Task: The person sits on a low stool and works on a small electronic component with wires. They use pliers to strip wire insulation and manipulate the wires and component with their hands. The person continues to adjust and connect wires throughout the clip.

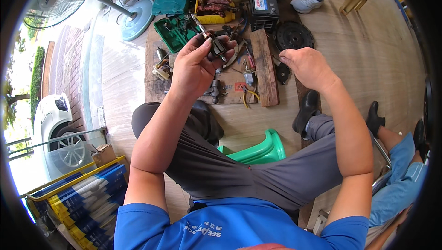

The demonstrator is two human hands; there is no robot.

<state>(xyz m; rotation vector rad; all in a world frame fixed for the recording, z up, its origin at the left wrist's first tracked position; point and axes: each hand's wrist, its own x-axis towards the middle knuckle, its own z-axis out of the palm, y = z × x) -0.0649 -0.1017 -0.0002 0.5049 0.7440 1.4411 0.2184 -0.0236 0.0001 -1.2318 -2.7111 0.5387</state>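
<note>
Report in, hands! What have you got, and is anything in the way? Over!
Left hand: gripping metal part, held up. Right hand: closed, contents unclear. Plank: below, between hands, seemingly not blocking.

A motor armature (218, 48), its core dark and cylindrical, is held aslant in the left hand (199, 61), left of the wooden plank (264, 68), its long silvery shaft end farther from the plank.
</note>
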